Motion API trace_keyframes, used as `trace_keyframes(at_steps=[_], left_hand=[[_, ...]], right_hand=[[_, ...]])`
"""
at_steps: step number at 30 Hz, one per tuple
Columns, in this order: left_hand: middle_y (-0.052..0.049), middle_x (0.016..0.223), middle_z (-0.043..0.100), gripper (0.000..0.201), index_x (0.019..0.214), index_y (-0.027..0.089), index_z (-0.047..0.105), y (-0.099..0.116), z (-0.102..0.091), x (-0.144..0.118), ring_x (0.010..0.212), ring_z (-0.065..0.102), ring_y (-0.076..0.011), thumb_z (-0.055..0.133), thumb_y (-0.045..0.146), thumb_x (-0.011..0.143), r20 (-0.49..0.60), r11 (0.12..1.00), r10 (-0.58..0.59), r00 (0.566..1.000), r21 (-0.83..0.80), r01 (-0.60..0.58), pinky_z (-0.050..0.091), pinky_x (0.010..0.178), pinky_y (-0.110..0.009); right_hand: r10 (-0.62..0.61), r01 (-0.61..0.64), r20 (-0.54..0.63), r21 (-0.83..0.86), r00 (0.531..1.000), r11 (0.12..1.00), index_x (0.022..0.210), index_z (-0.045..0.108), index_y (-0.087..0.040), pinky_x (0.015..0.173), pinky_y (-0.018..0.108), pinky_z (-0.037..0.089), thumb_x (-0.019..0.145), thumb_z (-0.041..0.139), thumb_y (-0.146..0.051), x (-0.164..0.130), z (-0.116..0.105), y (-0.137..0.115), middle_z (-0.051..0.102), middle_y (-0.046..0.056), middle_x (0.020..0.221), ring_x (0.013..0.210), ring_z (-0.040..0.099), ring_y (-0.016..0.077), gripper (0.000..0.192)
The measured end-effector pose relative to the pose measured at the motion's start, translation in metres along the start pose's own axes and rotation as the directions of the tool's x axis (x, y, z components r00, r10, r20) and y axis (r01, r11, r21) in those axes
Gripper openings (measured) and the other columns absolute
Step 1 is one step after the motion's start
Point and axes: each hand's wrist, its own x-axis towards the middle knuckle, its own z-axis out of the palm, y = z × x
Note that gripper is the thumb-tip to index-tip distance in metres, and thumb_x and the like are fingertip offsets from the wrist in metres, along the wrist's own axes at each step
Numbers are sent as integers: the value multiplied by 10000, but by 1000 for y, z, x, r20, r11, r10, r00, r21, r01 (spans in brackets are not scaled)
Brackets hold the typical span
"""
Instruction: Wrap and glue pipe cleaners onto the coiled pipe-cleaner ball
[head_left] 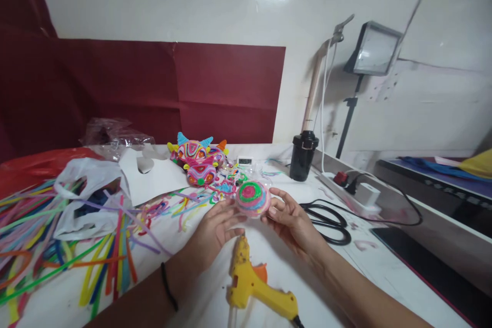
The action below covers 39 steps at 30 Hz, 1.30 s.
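Both my hands hold a round dome (pixel 252 198) covered in spiralled pipe cleaners of pink, green and blue, lifted just above the white table (pixel 184 287). My left hand (pixel 215 230) grips its left edge and my right hand (pixel 286 215) its right edge. A yellow glue gun (pixel 255 284) lies on the table right below my hands, nozzle pointing toward them. Finished colourful pipe-cleaner masks (pixel 198 160) sit behind the dome.
Loose pipe cleaners (pixel 57 251) spread over the left of the table, with white plastic bags (pixel 86 200) and a white card cutout (pixel 154 177). Black scissors (pixel 326 220), a power strip (pixel 351 192), a black cup (pixel 303 156) and a lamp (pixel 372 51) stand to the right.
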Motion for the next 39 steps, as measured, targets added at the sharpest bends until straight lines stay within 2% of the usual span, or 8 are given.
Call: trace_keyframes(at_steps=[7,12,18,21,27,31,35,39], left_hand=[[-99,1170,631,386,1106,231,587,1,7,-8,1057,621,-265,731,262,748,0,998,-11,1000,68,11,530,796,-355],[-110,1150,623,504,1205,238,496,-6,9,-10,976,656,-250,723,330,764,-12,996,-30,999,84,31,556,759,-368],[-72,1049,636,317,1065,221,566,-6,9,-8,922,641,-221,668,377,808,25,997,-12,1000,77,11,559,741,-374],[-66,1067,625,340,1045,223,577,0,13,-12,933,634,-218,695,398,778,41,993,-8,999,118,4,555,750,-360],[-54,992,624,327,987,201,548,5,19,-18,895,654,-203,715,377,769,54,987,-34,998,159,26,539,795,-349],[-66,1042,621,373,1096,202,550,8,16,-16,944,652,-224,698,341,783,71,966,8,997,259,-26,535,797,-351],[-64,1114,620,607,1219,228,508,22,4,-8,1010,625,-258,776,329,684,-9,846,107,994,526,-87,505,824,-355],[-89,1209,610,744,1226,209,549,45,-11,-1,1133,543,-324,840,307,548,34,486,251,967,860,-156,402,975,-415]], right_hand=[[-191,201,62,-237,980,950,1066,471,-260,717,315,483,645,834,-309,-3,1,2,663,-42,757,691,639,152,558],[-261,299,147,-394,954,869,1100,418,-270,771,333,482,766,733,-307,-7,-1,13,670,-26,788,773,645,168,460],[-325,455,321,-680,890,574,1234,355,-294,831,348,474,889,558,-209,-14,-5,21,695,-5,853,831,660,182,409],[-315,510,404,-735,859,447,1277,346,-291,834,356,480,894,513,-158,-16,-7,22,709,19,899,857,672,196,439],[-312,602,519,-736,796,309,1312,356,-310,837,367,492,882,501,-121,-16,-10,28,709,39,972,934,669,219,491],[-314,630,553,-732,772,260,1333,341,-319,857,381,494,876,525,-122,-16,-11,29,692,52,1041,989,646,224,530],[-379,617,519,-759,766,207,1334,348,-310,877,393,494,877,542,-158,-15,-11,24,658,68,1089,1015,621,231,520],[-407,593,487,-783,773,188,1333,344,-306,839,378,513,881,513,-157,-14,-11,19,653,57,1035,933,634,222,505]])
